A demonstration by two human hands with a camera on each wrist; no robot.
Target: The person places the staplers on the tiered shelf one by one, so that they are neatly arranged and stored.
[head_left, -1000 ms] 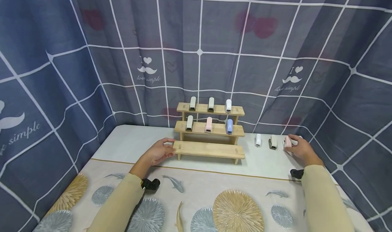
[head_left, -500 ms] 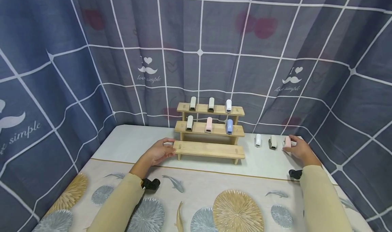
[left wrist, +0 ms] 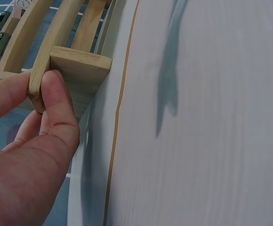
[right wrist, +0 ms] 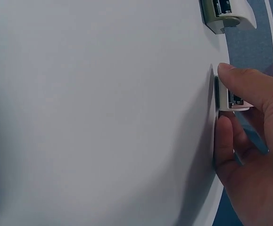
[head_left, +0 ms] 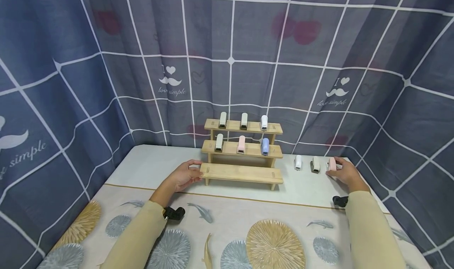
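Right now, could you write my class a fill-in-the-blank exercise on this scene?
The left hand grips a stand made of ____.
Its top shelf bears ____ staplers.
The only blue stapler sits on the ____ shelf.
The right hand holds a stapler coloured ____.

Missing words: wood; three; middle; pink.

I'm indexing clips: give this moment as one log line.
left hand: pinches bottom shelf of pale wooden tiered stand | right hand: grips small pink stapler-like device

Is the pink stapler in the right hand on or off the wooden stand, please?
Off: the right hand grips the pink stapler beside the beige one, to the right of the wooden stand.
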